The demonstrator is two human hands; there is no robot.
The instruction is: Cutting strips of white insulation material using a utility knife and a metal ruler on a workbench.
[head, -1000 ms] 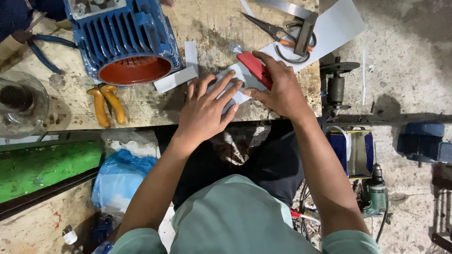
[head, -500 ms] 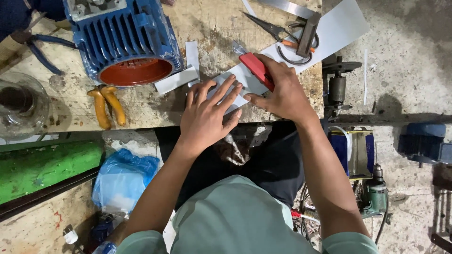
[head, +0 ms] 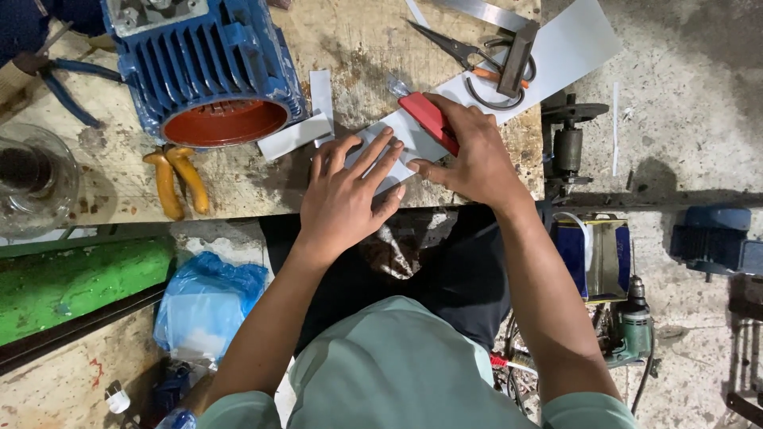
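My left hand (head: pixel 347 191) lies flat with fingers spread on a white sheet strip (head: pixel 401 131) near the front edge of the worn wooden bench (head: pixel 366 48). My right hand (head: pixel 475 151) grips a red utility knife (head: pixel 427 119) laid against that strip, just right of my left fingertips. The strip runs up and to the right into a larger white sheet (head: pixel 568 44). Part of the strip is hidden under both hands.
A blue motor housing (head: pixel 203 67) with an orange-red inner rim stands at the back left. Yellow-handled pliers (head: pixel 176 181), blue-handled pliers (head: pixel 67 83), scissors (head: pixel 461 52), a glass jar (head: pixel 32 179) and small white offcuts (head: pixel 306 119) lie around. A drill (head: pixel 632 326) lies on the floor.
Both hands stay on the strip; the view has shifted slightly, and my right hand with the knife sits a little nearer my left fingers.
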